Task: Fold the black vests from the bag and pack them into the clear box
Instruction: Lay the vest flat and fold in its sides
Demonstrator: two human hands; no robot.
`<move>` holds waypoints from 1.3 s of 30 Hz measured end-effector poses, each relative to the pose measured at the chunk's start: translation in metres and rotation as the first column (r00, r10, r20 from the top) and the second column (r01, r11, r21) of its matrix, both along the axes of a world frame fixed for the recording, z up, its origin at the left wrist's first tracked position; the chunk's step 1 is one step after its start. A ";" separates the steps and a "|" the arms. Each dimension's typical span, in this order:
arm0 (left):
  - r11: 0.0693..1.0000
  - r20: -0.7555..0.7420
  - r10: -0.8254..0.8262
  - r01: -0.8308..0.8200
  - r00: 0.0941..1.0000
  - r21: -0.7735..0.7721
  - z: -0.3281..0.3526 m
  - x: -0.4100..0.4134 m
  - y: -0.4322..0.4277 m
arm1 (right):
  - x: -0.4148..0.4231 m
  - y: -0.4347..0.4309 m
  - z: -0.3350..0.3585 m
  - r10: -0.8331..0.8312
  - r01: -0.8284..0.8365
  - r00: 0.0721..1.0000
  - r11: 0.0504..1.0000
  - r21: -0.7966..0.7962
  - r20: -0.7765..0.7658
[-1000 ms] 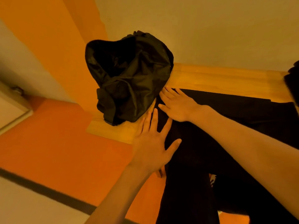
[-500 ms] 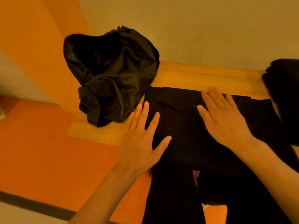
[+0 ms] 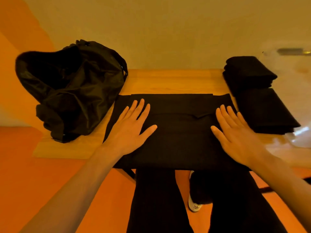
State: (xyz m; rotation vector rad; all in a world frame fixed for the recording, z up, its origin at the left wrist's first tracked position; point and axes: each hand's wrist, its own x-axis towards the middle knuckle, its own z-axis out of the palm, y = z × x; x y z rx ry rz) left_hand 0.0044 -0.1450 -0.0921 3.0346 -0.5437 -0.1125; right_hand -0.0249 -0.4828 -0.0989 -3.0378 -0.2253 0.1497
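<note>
A black vest (image 3: 178, 130) lies flat on the wooden table (image 3: 168, 81), partly folded, its near edge at the table's front. My left hand (image 3: 133, 130) presses flat on the vest's left part with fingers spread. My right hand (image 3: 235, 133) presses flat on its right part. A crumpled black bag (image 3: 72, 88) sits open at the table's left end. Two folded black vests (image 3: 259, 96) lie at the right, one behind the other. The clear box (image 3: 299, 101) shows blurred at the far right edge.
A pale wall stands right behind the table. The floor below is orange. My legs in black trousers (image 3: 193, 202) and a white shoe (image 3: 194, 206) are under the table's front edge.
The view has swung right, bringing the folded vests and the clear box into sight. My right hand slid rightward across the vest; my left hand stays pressed on its left part.
</note>
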 end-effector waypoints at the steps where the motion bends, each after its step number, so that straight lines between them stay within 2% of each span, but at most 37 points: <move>1: 0.999 0.046 -0.014 0.016 0.999 -0.042 0.003 -0.008 0.003 | -0.008 -0.001 0.001 0.049 -0.050 0.999 0.999 0.018 0.018; 3: 0.991 0.100 -0.075 0.085 0.992 -0.102 0.007 -0.030 0.009 | -0.027 -0.004 0.004 0.155 -0.156 0.987 0.987 0.025 0.050; 6: 0.988 0.085 -0.139 0.144 0.987 -0.049 -0.006 -0.063 0.026 | -0.048 -0.016 -0.003 0.193 -0.192 0.979 0.981 -0.014 0.067; 9: 0.993 0.076 -0.110 0.106 0.991 0.054 -0.026 -0.079 0.045 | -0.055 -0.029 -0.017 0.199 -0.192 0.975 0.979 -0.067 0.102; 13: 0.997 0.180 -0.067 0.070 0.981 -0.010 -0.034 -0.094 0.059 | -0.072 -0.040 -0.027 0.237 -0.236 0.943 0.971 -0.034 0.233; 17: 0.998 0.342 -0.043 0.057 0.939 -0.033 -0.044 -0.110 0.073 | -0.090 -0.058 -0.052 0.299 -0.350 0.844 0.936 0.034 0.446; 21: 0.994 0.509 -0.096 0.108 0.856 0.006 -0.052 -0.120 0.085 | -0.092 -0.080 -0.066 0.296 -0.419 0.764 0.903 0.092 0.573; 26: 0.987 0.619 -0.148 0.158 0.771 0.039 -0.066 -0.131 0.092 | -0.096 -0.090 -0.063 0.366 -0.483 0.657 0.876 -0.006 0.659; 34: 0.986 0.626 -0.140 0.166 0.768 0.016 -0.075 -0.123 0.096 | -0.098 -0.100 -0.062 0.329 -0.483 0.696 0.872 0.077 0.638; 39: 0.984 0.665 -0.067 0.159 0.744 -0.079 -0.075 -0.118 0.097 | -0.099 -0.088 -0.053 0.298 -0.430 0.729 0.900 0.073 0.616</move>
